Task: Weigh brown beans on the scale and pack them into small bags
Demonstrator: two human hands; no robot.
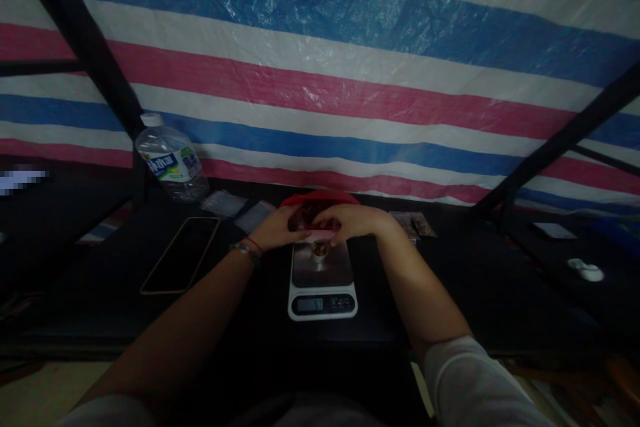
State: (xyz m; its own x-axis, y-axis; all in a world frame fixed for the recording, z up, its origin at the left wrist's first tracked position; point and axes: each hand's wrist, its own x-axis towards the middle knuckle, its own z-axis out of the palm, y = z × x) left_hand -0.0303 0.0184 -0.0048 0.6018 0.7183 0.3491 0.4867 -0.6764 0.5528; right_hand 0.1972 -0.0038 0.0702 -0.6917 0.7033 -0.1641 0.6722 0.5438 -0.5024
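Observation:
A white kitchen scale (323, 304) with a metal plate lies in front of me on the black table; its display is lit but too blurred to read. On the plate stands a small cup (319, 255) holding brown pieces. Just behind the cup, my left hand (281, 225) and my right hand (353, 220) come together, fingers bent inward around a small flat pink thing (320, 235). Its kind is unclear in the dim light, and fingers hide its ends. Beyond the hands sits a red basin (330, 196) with dark reddish contents, partly covered by my fingers.
Left of the scale lies a phone (181, 255), with a large plastic bottle (173, 160) behind it. Clear bags (255, 216) lie beside my left hand. Small filled packets (421, 224) are right of the basin. Farther right is a white object (586, 270). Striped sheeting (340, 93) hangs behind.

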